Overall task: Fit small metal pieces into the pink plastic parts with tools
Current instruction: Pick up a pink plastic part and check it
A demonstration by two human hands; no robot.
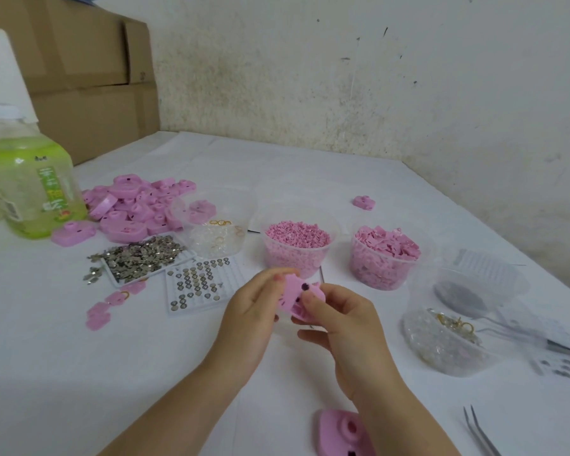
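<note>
Nearest: a pink base point(344, 432) & tweezers point(481, 432) lie on the white table point(79, 373), with plain surface spreading front-left. Above, left hand point(247, 317) & right hand point(346, 327) both pinch one pink part point(295, 297), fingers clamped on it. Behind: metal pieces point(139, 258), tubs point(297, 248), pink pile point(135, 205). Cardboard boxes point(89, 77) and a stained wall point(375, 77) bound the far edge.

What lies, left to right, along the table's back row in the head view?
Green plastic drink bottle, heap of pink plastic parts, clear tub with gold rings, clear tub of small pink bits, clear tub of pink square pieces.
</note>
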